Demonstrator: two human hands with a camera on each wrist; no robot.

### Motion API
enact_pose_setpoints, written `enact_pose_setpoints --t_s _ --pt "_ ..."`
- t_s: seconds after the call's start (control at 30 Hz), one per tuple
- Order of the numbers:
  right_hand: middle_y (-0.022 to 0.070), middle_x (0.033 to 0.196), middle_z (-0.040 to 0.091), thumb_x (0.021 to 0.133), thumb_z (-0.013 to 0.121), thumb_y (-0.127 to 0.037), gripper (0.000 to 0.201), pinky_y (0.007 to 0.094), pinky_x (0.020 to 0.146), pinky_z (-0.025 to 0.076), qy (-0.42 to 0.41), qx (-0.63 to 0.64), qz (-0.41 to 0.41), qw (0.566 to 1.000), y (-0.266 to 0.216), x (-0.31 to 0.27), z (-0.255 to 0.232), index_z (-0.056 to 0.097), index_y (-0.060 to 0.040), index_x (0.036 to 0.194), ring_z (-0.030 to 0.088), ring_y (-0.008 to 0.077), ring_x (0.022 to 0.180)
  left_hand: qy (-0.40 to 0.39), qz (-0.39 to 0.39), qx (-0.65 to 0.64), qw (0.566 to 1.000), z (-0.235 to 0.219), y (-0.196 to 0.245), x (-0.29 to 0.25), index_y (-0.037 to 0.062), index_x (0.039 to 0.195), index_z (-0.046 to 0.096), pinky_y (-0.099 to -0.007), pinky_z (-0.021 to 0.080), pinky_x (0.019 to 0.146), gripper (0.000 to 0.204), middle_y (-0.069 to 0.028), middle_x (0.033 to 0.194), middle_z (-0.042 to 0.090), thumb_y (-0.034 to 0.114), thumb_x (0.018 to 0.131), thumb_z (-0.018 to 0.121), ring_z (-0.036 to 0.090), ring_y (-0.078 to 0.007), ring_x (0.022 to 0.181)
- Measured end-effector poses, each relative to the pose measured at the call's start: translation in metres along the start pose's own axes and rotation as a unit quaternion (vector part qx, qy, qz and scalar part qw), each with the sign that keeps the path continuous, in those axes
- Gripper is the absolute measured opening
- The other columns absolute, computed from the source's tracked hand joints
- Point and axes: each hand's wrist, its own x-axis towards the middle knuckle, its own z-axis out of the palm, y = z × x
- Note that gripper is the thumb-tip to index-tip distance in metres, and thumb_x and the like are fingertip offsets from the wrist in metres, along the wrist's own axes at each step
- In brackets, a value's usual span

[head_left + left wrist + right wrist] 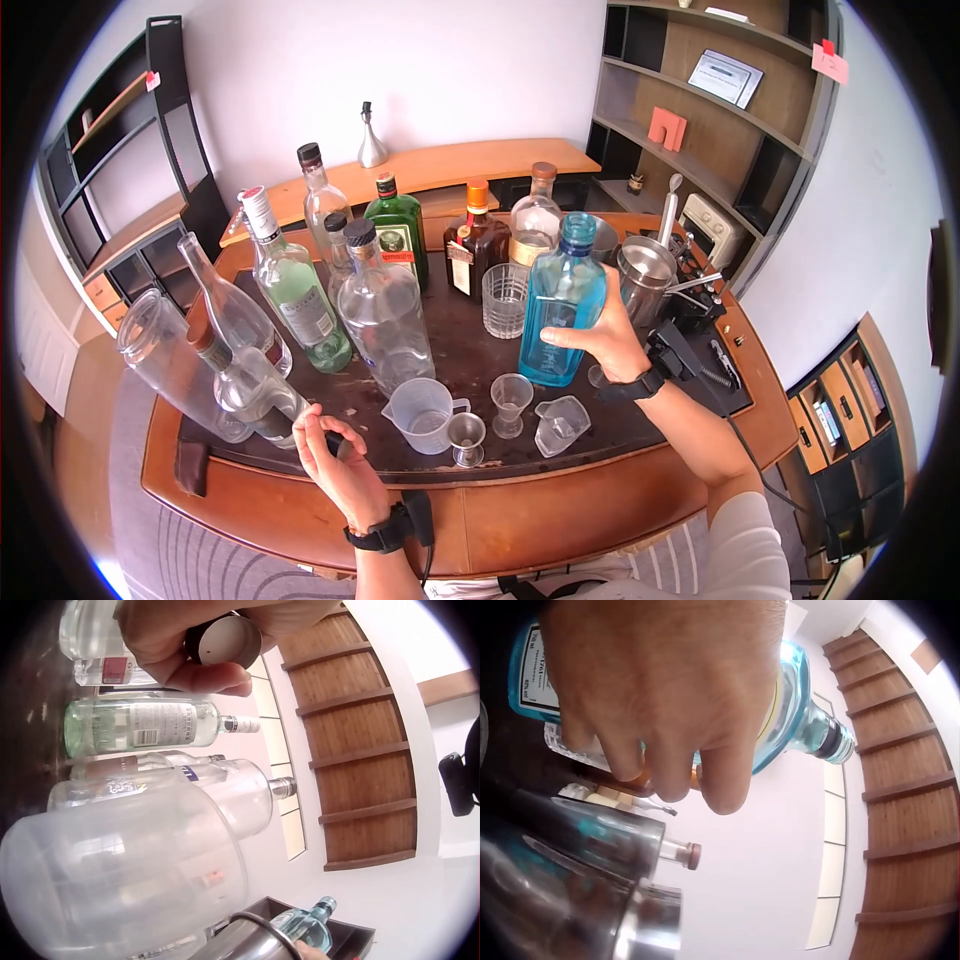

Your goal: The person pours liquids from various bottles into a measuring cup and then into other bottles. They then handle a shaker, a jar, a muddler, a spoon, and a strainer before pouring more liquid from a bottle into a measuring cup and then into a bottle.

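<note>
- Right hand [608, 345] wraps the blue glass bottle [560, 310], label reading "1761", right of the counter's [570, 500] middle.
- Left hand [345, 478] pinches a black cap [234, 643] over the front edge.
- Toward the back edge: green Jägermeister bottle [408, 215].

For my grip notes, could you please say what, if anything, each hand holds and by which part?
Right hand: blue bottle, by its body. Left hand: cap, by its side.
</note>
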Motion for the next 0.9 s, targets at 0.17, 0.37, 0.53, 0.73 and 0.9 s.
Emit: enact_pose_setpoints --t_s 0.17,0.37,0.53,0.73,0.9 --pt "0.0086 0.132 0.046 0.065 0.092 -0.003 0.098 0.0383 0.106 0.044 -0.025 0.003 0.050 0.998 0.011 -0.002 0.007 0.026 -0.0081 0.139 0.049 0.0188 0.125 -0.020 -0.009 -0.011 1.000 -0.003 0.000 0.000 0.0089 0.111 0.060 -0.0200 0.037 0.053 0.019 0.0025 0.080 0.056 0.025 0.102 0.056 0.051 -0.0059 0.067" --pt "0.0087 0.134 0.047 0.065 0.090 -0.001 0.100 0.0395 0.107 0.042 -0.066 0.022 0.074 0.995 0.023 -0.002 0.008 0.026 -0.0090 0.142 0.046 0.0203 0.129 -0.023 -0.013 -0.018 0.999 -0.007 -0.001 0.000 0.0090 0.112 0.061 -0.0203 0.037 0.054 0.019 0.0030 0.081 0.057 0.025 0.102 0.058 0.052 -0.0057 0.069" --pt "0.0086 0.136 0.046 0.066 0.089 0.000 0.102 0.0410 0.109 0.041 -0.101 0.035 0.097 0.990 0.023 0.000 0.009 0.026 -0.0095 0.145 0.044 0.0209 0.131 0.007 -0.006 -0.005 1.000 0.001 0.002 -0.001 0.0098 0.105 0.060 -0.0207 0.036 0.051 0.016 0.0017 0.076 0.053 0.025 0.103 0.054 0.050 -0.0071 0.065" --pt "0.0076 0.138 0.044 0.067 0.089 -0.001 0.101 0.0416 0.109 0.041 -0.110 0.033 0.093 0.989 0.028 0.001 0.004 0.026 -0.0105 0.145 0.044 0.0211 0.132 -0.002 -0.011 -0.011 1.000 0.001 0.003 -0.002 0.0100 0.107 0.060 -0.0198 0.036 0.053 0.017 0.0029 0.078 0.055 0.025 0.102 0.056 0.050 -0.0061 0.067" --pt "0.0077 0.138 0.044 0.069 0.087 0.000 0.098 0.0408 0.109 0.041 -0.115 0.018 0.078 0.990 0.029 -0.001 0.003 0.026 -0.0103 0.145 0.044 0.0207 0.132 -0.027 -0.020 -0.015 0.999 -0.004 0.004 -0.002 0.0098 0.113 0.061 -0.0180 0.038 0.058 0.020 0.0048 0.083 0.058 0.025 0.101 0.060 0.053 -0.0036 0.072"
